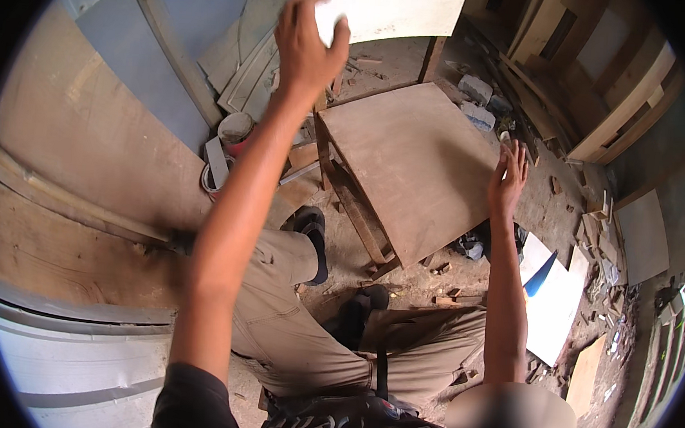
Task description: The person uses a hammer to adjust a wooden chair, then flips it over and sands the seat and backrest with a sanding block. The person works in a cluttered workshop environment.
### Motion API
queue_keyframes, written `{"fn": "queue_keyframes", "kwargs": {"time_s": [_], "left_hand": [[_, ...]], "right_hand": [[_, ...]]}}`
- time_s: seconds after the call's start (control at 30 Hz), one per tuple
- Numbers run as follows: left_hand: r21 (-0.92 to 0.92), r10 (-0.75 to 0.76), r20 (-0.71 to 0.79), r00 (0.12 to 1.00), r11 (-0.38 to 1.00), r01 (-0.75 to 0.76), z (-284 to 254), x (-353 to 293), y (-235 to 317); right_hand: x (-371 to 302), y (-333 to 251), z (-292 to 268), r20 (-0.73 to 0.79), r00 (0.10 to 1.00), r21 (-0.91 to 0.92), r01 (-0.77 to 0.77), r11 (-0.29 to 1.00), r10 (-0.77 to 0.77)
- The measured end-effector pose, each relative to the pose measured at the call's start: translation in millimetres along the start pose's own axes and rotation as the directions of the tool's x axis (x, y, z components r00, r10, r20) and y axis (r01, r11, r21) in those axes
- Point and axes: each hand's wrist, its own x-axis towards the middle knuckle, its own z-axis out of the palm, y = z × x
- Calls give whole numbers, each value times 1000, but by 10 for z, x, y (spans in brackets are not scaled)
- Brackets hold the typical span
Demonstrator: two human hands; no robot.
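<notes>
My left hand (309,51) is raised at the top, thumb and fingers apart, with nothing seen in it. It overlaps the left edge of a white board (402,10); whether it touches the board I cannot tell. My right hand (508,181) is lifted beside the right corner of a low wooden table (416,163), fingers stretched upward and holding nothing that I can see. The table has a flat, dusty brown top and stands in front of my legs. A small pale object (506,136) shows just past my right fingertips; its kind is unclear.
Grey blocks (475,89) and wood scraps lie on the ground beyond the table. Buckets (236,129) stand left of it. A white panel with a blue mark (549,305) lies at right. Large wooden boards (88,136) line the left side; timber frames (624,98) stand far right.
</notes>
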Motion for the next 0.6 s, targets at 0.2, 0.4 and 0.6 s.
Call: {"fn": "queue_keyframes", "kwargs": {"time_s": [0.2, 0.4, 0.6], "left_hand": [[-148, -889, 373, 267, 226, 963, -563, -2022, 569], [-386, -869, 442, -221, -407, 828, -866, -2669, 1573], [-463, -539, 822, -183, -820, 337, -846, -2609, 1689]], "right_hand": [[-555, -1565, -517, 569, 647, 308, 404, 861, -507], [-1104, -1921, -1009, 697, 474, 300, 489, 819, -538], [-1087, -2038, -847, 711, 488, 289, 453, 843, -506]]}}
